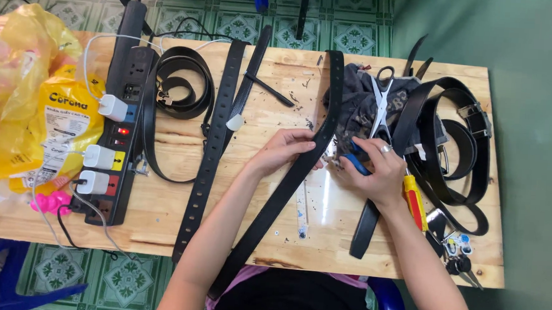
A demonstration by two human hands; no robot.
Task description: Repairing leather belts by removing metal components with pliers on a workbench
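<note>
Head view: nearest the body, a black belt (pixel 267 205) runs slantwise from the lap up across the wooden table (pixel 159 218). The left hand (pixel 282 150) pinches this belt near its middle, fingers closed on its edge. The right hand (pixel 376 169) is curled around a blue-handled tool (pixel 355 160) just beside the belt; what the tool's tip does cannot be told. A screwdriver (pixel 414 200) with a red and yellow handle lies against the right wrist, and keys (pixel 458 259) lie near the table's right corner.

To the left, a punched strap (pixel 210 151) lies lengthwise, and a black power strip (pixel 124 115) holds three white chargers (pixel 99 157) plugged into its sockets.

Farther off, scissors (pixel 381 101) rest on a dark cloth (pixel 354 102), with looped belts (pixel 459 146) piled to its right. A coiled belt (pixel 182 87) sits at the far left centre.

At the far left edge, a yellow plastic bag (pixel 16 66) slumps open; a yellow printed packet (pixel 64 119) lies against it, but what else is inside cannot be told.
</note>
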